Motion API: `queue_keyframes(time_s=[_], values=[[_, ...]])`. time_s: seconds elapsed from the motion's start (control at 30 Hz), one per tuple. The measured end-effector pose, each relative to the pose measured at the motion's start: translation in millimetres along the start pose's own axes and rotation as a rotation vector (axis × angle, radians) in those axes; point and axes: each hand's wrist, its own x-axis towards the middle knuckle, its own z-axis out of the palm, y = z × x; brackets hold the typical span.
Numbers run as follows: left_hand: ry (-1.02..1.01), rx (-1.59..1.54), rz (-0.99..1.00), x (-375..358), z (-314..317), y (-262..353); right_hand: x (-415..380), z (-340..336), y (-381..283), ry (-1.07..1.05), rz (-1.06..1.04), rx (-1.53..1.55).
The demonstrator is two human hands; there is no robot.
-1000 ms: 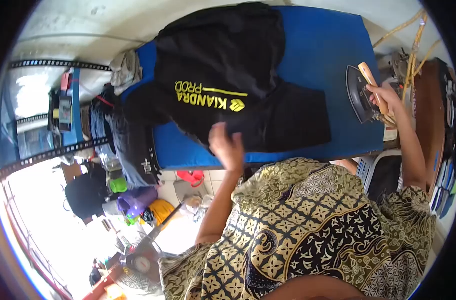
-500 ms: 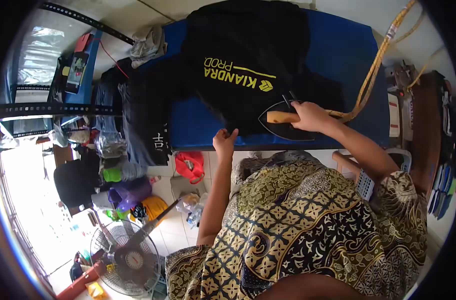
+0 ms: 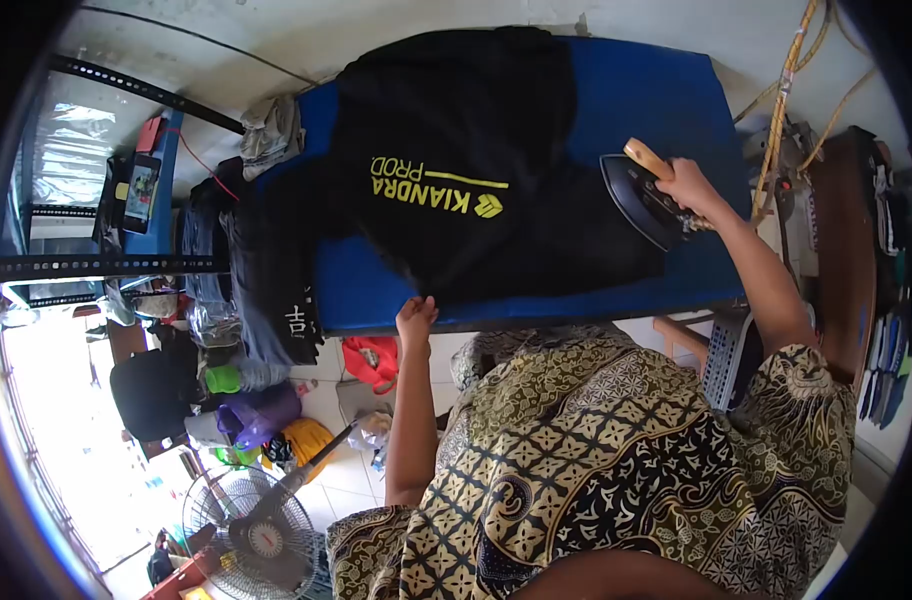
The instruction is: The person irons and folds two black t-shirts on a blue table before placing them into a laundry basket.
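A black garment (image 3: 456,110) with yellow "KIANDRA PROD." lettering lies spread over a blue padded table (image 3: 646,85); the print faces away from me. My right hand (image 3: 692,188) is wrapped round the light wooden handle of a black iron (image 3: 631,200). The iron overlaps the right-hand part of the garment in this view, its pointed end toward the left. At the near edge of the table my left hand (image 3: 416,322) is closed, thumb and fingers pinched on the garment's lower hem.
Dark folded clothes (image 3: 266,270) hang over the table's left end. A phone (image 3: 142,190) rests against the shelf at left. Yellow cords (image 3: 782,90) hang at the right. On the floor stand a fan (image 3: 251,535) and a red bag (image 3: 369,362); a crate (image 3: 724,360) is near my right elbow.
The iron has moved right and away from me, from the near part of the garment to its right side. My left hand stays at the hem; the whole view has shifted slightly.
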Motion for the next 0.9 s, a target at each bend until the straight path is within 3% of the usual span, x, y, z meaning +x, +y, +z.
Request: queue_keyframes(time_s=[0.07,0.13,0.2,0.23,0.3,0.33,0.37,0.43,0.5,0.57,0.6,0.63,0.7,0.77,0.8,0.83,0.87,0.9], values=[[0.039,0.017,-0.012,-2.6,8.1,0.6,6.9,-15.0,27.9,0.017,-0.042,0.007],[0.043,0.343,0.035,-3.5,16.0,7.1,26.4,-33.4,52.7,0.111,0.057,0.151],[0.000,0.186,0.191,-28.6,49.0,25.9,50.5,-56.1,67.2,0.094,0.131,0.171],[-0.005,0.283,0.361,-15.7,55.5,3.7,79.8,-65.0,92.9,0.233,0.109,-0.199],[-0.211,0.463,0.446,-54.2,91.3,26.2,94.8,-60.1,64.2,0.532,-0.108,-0.704],[-0.423,0.596,0.331,-80.5,106.6,45.8,69.2,-50.1,8.2,0.682,-0.295,-0.835],[-0.640,0.720,0.205,-107.3,121.5,65.6,77.0,-33.2,-25.6,0.713,-0.398,-0.749],[-0.969,0.954,0.366,-155.6,143.6,86.8,71.5,17.9,-98.3,0.576,-0.783,-0.434],[-1.196,0.599,0.577,-170.5,152.2,28.5,42.5,85.6,-176.3,0.305,-1.065,-0.222],[-1.392,0.483,0.598,-183.9,150.2,9.8,27.8,159.7,-229.8,-0.022,-1.363,-0.136],[-1.379,0.412,0.612,-187.3,138.1,3.2,17.9,192.8,-245.0,-0.002,-1.395,-0.318],[-1.366,0.425,0.615,-191.7,120.4,9.8,13.4,210.5,-252.7,0.002,-1.409,-0.307],[-1.186,0.671,0.456,-208.4,68.4,33.0,3.8,244.2,-269.0,-0.322,-1.104,-0.923],[-0.905,0.738,0.349,-217.7,-5.3,11.0,18.0,271.4,-260.4,-0.243,-1.069,-0.886],[-0.777,0.752,0.204,-217.1,-49.6,-6.0,22.9,266.3,-265.4,-0.381,-1.031,-0.891],[-0.587,0.509,0.255,-233.4,-93.1,9.5,20.0,253.6,-268.9,-0.519,-0.985,-0.896],[-0.397,0.725,0.393,-247.4,-137.4,15.8,0.8,225.6,-269.2,-0.500,-1.017,-0.654],[-0.327,0.652,0.193,-258.2,-186.2,12.8,-18.2,190.9,-270.3,-0.468,-1.039,-0.416]])
